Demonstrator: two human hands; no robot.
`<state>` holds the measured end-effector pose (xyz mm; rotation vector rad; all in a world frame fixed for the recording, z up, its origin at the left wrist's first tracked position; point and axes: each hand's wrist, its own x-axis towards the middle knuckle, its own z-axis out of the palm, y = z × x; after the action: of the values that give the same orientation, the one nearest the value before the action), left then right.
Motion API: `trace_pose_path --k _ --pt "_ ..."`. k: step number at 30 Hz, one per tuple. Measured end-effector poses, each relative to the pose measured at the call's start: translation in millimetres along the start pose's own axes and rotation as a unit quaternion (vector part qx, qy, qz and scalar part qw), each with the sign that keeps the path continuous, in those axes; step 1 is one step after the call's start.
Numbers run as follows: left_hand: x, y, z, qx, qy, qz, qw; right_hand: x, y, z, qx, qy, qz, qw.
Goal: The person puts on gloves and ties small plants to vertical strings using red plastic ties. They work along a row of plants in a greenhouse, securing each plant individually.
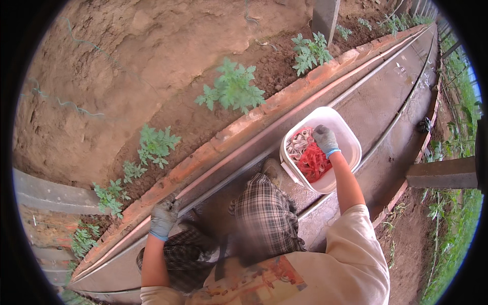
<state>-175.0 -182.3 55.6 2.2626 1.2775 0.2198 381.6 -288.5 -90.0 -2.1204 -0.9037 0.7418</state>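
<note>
My right hand [326, 140], in a grey work glove with a blue cuff, reaches into a white plastic bucket [346, 131]. Its fingers are curled above white ring-like pieces [299, 144] and a heap of red plastic strips or ties [313, 163]. Whether it pinches one of them is hidden. My left hand [164, 218], gloved the same way, is by the pink pipe [225, 163] along the brick edging [209, 150]. Its fingers are partly bent, and I cannot tell whether they hold anything. My knees in plaid trousers [263, 209] are bent beside the bucket.
Young tomato-like plants [232, 87] grow in soil along the brick edging. Grey rails [244, 167] run down the wet walkway [385, 110]. Concrete posts [325, 19] stand beyond the edging, with another post [442, 173] at right. Green twine [87, 44] lies on the earth bank.
</note>
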Motion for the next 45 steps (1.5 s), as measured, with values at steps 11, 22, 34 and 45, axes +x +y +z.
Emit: trace_pose_path --k 11,22,34,45 --pt "56 70 -31 -0.313 0.022 -0.035 0.949 -82 -164 -145 0.395 -0.031 -0.067 0.916" --pt "119 264 -30 -0.454 -0.083 0.184 0.868 -125 -290 -165 0.544 -0.111 -0.157 0.817" --pt "146 272 36 -0.488 -0.311 0.130 0.805 -112 -385 -252 0.577 -0.036 -0.406 0.708" --pt "98 152 -92 -0.363 -0.358 0.110 0.853 -70 -356 -157 0.637 -0.133 -0.227 0.724"
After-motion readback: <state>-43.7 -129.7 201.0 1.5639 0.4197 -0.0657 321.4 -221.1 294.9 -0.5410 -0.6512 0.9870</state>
